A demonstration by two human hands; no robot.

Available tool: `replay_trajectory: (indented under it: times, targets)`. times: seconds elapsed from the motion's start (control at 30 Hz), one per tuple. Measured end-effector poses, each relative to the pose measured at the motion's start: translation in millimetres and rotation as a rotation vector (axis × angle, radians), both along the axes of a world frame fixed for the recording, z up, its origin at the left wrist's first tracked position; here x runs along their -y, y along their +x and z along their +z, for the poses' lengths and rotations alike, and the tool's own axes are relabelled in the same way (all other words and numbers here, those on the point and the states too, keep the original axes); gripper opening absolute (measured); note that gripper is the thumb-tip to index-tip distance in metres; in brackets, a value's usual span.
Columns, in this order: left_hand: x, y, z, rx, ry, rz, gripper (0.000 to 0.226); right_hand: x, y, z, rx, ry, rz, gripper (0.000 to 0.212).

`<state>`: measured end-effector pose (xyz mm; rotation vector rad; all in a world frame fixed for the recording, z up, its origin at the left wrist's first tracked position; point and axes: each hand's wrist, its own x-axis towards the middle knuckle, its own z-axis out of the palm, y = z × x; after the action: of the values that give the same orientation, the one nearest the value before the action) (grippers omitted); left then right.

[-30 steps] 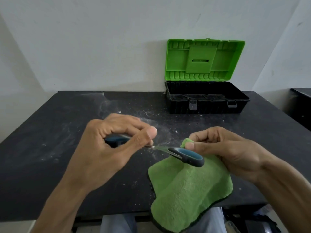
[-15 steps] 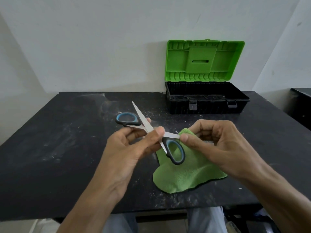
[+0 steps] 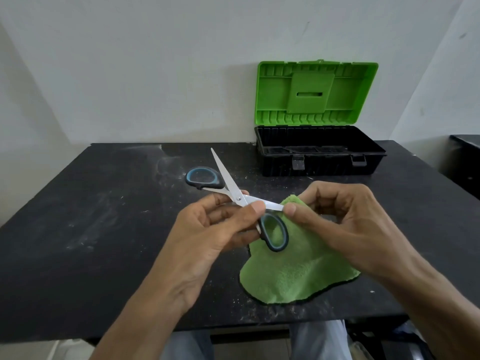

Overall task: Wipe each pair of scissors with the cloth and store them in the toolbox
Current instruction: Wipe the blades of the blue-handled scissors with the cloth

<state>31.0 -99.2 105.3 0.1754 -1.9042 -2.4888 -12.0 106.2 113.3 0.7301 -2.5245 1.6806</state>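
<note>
On the dusty black bench [image 3: 78, 203], the left hand [image 3: 207, 229] pinches the scissors [image 3: 240, 198] at their pivot between thumb and curled fingers. They are spread wide: smooth steel blades, black oval handles lined in blue. One blade runs right into the fluffy green cloth [image 3: 298, 276], which the right hand [image 3: 345, 219] pinches around its tip. The toolbox [image 3: 319, 162], a black base with a ribbed green lid raised, stands well behind.

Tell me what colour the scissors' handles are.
Black with a blue inner lining on both handles of the scissors; the head view shows it best.
</note>
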Motion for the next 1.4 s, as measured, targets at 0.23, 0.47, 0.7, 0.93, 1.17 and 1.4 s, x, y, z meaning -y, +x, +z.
replay_trajectory:
  times: [0.23, 0.47, 0.7, 0.93, 1.17, 1.4]
  targets:
    - [11.4, 2.4, 0.8, 0.003, -0.178, -0.044, 0.051, -9.8, -2.6, 1.4, 0.018, -0.01, -0.01, 0.021]
    - [3.9, 2.8, 0.6, -0.031, -0.137, 0.088, 0.036, -13.5, -3.4, 8.0, 0.037, -0.001, 0.025, 0.021]
    - [0.2, 4.1, -2.9, -0.026, -0.099, 0.168, 0.018, -12.6, -3.7, 6.9, 0.137, -0.004, -0.006, 0.025]
    - [-0.3, 7.2, -4.4, -0.168, -0.228, 0.229, 0.007, -10.2, -2.1, 14.7, 0.236, -0.109, -0.005, 0.029]
    - [-6.7, 5.8, -7.6, -0.17, -0.117, 0.238, 0.009, 2.5, 4.3, 10.3, 0.128, 0.05, 0.167, 0.032]
    - [-8.7, 9.5, -5.9, -0.14, -0.034, 0.221, 0.012, -2.9, -0.5, 7.7, 0.204, 0.103, 0.135, 0.04]
